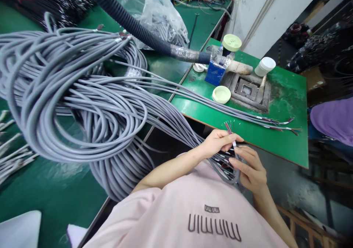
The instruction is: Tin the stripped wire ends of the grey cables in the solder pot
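My left hand (219,142) pinches the stripped end of a grey cable, where thin coloured wires (228,127) fan out above the fingers. Just below, my right hand (250,165) grips the same cable by its grey jacket near a white band (234,144). More cable ends with white bands (222,159) hang in a bunch between my hands and my shirt. These run back to a large heap of coiled grey cables (82,89) at the left. Several separate cables (220,110) lie across the green board, their stripped ends pointing right.
On the green board (292,93) stand a square metal-framed pot (246,89), a blue box (215,73), a white jar (265,66) and an open round lid (221,94). A ribbed black hose (138,31) crosses above the cables. Someone in purple (333,121) is at the right.
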Available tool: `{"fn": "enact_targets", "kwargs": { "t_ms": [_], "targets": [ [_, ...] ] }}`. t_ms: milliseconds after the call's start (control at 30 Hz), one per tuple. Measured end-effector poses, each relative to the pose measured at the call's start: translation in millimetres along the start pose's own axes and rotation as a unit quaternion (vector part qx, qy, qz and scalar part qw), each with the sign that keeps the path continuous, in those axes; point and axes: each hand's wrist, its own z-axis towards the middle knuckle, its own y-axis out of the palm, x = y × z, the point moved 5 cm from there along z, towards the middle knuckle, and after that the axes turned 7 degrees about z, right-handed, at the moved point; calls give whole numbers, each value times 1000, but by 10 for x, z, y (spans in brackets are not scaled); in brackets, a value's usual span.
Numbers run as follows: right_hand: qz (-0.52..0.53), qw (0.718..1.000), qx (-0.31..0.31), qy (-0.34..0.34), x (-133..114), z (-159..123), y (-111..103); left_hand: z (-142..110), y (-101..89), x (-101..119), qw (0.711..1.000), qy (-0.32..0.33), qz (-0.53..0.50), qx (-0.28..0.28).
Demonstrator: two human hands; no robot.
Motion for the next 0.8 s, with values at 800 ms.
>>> {"fn": "enact_targets", "kwargs": {
  "t_ms": [800],
  "targets": [
    [-62,991,-73,93,82,-374,30,97,52,-76,931,114,346,2]
  ]
}}
